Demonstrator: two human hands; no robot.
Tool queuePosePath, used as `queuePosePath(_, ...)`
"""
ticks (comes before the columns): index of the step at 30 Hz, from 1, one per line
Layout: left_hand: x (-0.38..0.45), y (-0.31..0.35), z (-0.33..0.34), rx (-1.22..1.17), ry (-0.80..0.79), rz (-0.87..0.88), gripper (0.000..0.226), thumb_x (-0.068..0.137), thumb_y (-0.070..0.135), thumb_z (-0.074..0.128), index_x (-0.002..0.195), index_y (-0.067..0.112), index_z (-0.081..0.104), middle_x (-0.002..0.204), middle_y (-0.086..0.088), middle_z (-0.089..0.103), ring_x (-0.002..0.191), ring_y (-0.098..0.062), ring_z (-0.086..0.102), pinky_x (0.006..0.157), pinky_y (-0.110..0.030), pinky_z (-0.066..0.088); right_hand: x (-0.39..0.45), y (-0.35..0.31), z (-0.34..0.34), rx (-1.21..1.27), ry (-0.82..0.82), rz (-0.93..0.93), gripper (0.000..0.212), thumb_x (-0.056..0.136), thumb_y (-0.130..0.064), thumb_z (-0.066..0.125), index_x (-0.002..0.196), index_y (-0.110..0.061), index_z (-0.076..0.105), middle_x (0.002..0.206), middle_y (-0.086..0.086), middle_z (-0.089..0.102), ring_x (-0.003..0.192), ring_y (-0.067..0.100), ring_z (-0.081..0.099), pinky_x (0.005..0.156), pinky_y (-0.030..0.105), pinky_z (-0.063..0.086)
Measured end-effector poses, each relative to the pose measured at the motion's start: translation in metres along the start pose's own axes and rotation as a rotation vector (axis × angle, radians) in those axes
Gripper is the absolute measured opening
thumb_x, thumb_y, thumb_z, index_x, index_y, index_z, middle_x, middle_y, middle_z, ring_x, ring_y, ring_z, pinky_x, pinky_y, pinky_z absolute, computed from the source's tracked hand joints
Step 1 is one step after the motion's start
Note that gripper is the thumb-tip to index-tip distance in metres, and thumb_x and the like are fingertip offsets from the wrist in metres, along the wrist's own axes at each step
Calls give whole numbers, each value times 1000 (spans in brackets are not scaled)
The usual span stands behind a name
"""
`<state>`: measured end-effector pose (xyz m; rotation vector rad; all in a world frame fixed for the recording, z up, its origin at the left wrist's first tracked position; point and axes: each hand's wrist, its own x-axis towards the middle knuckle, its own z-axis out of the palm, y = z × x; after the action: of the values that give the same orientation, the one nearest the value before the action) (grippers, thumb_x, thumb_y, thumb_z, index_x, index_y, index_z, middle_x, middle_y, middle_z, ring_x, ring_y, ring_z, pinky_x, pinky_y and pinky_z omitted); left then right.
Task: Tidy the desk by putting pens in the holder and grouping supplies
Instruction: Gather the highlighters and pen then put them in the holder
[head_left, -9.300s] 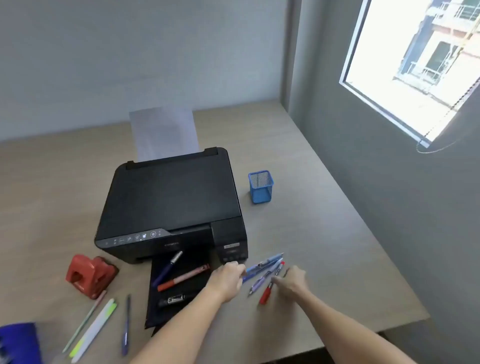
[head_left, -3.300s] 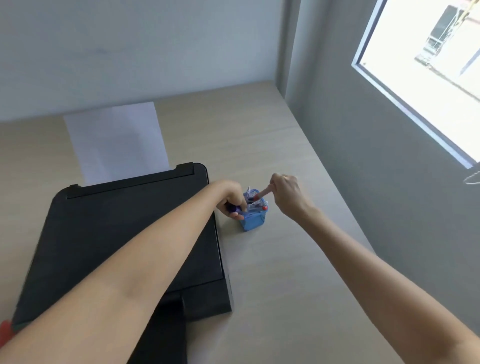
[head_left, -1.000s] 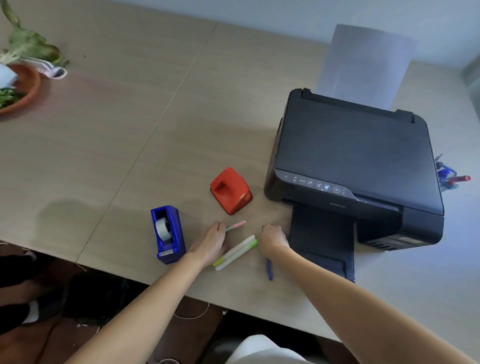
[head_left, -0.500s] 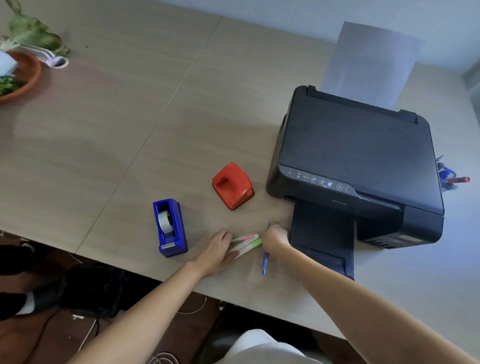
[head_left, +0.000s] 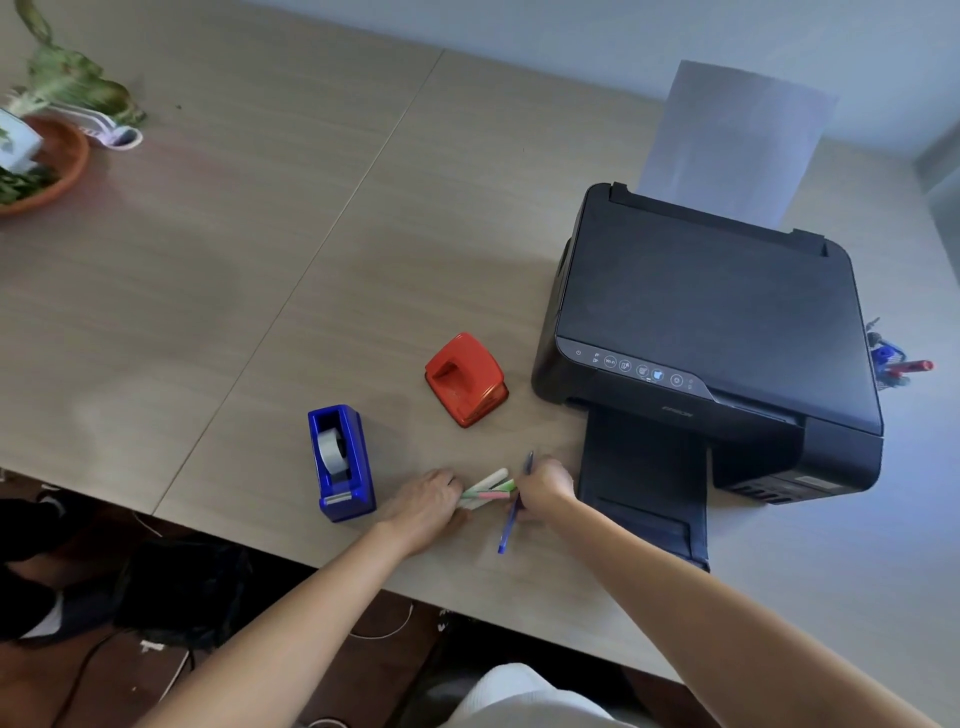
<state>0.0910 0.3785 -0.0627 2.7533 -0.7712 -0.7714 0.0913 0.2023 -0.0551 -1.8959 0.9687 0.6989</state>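
Progress: mid-task | left hand (head_left: 431, 496) closed on highlighters (head_left: 488, 488) | right hand (head_left: 543, 486) pinching blue pen (head_left: 511, 519) | pen holder (head_left: 891, 364), some pens inside, far right beyond printer (head_left: 717, 312) | tape dispenser (head_left: 340, 462), hole punch (head_left: 465, 379) ungrouped near left hand

Pen holder (head_left: 889, 364) mostly hidden behind printer (head_left: 711, 332); plant pot (head_left: 39, 166) cut off left.

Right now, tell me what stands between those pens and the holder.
The black printer sits squarely between them: pens held by both hands at its left front, the blue holder behind its right edge. They must go over or around it.
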Motion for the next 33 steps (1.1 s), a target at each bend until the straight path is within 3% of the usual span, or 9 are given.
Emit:
queuePosePath(3,-2,3,-3,-185,-7,-67,39,98,44,46,105,7,58,106,-11,56,99,-29,60,74,-38,46,11,6,2,208,-17,5,4,86,-11,59,85,-8,58,93,22,72,77,35,73,73,49,61)
queuePosePath(8,-1,11,-14,-534,31,-126,31,98,39,50,82,12,51,82,-5,54,77,-25,56,62,-28,33,6,-7,-4,417,-96,-150,11,86,-11,64,83,-9,54,96,21,70,83,35,71,84,52,57)
queuePosePath(12,2,21,-36,-701,53,-109,39,96,42,54,81,6,56,69,-2,53,60,-17,48,57,-31,37,-18,-23,-25,436,-206,-323,18,89,-5,59,102,7,62,93,21,72,81,31,72,82,43,59)
queuePosePath(17,2,45,-83,-846,83,-2,28,98,33,53,93,8,64,71,-1,52,64,-11,47,62,-29,39,-48,-42,-67,303,-260,-542,22,91,-18,58,95,2,68,83,17,67,70,17,61,67,33,54)
queuePosePath(23,15,100,-137,-598,314,-38,33,99,36,50,79,11,57,50,9,33,37,-6,33,43,-19,24,-69,-49,-120,415,-245,-640,25,94,-23,54,97,-4,70,70,-1,58,60,5,49,59,17,42)
queuePosePath(25,17,121,-157,-421,362,-28,33,97,43,49,70,24,47,51,7,39,42,-8,41,44,-22,27,-72,-46,-141,467,-266,-666,26,93,-25,55,97,-3,70,74,3,60,65,8,52,62,20,45)
queuePosePath(28,26,166,-179,-265,390,0,42,96,49,48,65,23,34,54,4,41,52,-20,44,52,-33,33,-71,-32,-188,566,-372,-683,30,94,-25,54,105,-1,68,96,13,65,89,21,62,89,40,53)
queuePosePath(30,35,190,-193,-244,388,8,42,97,46,48,66,21,32,57,4,42,56,-22,46,55,-35,35,-72,-25,-217,650,-431,-676,30,98,-16,48,112,5,63,99,11,67,95,19,66,91,34,54)
queuePosePath(33,56,229,-209,-383,283,21,32,100,37,45,73,21,42,60,4,48,53,-16,52,58,-31,42,-67,-9,-270,787,-374,-669,22,99,-10,43,102,-2,63,86,4,60,83,13,58,81,27,51)
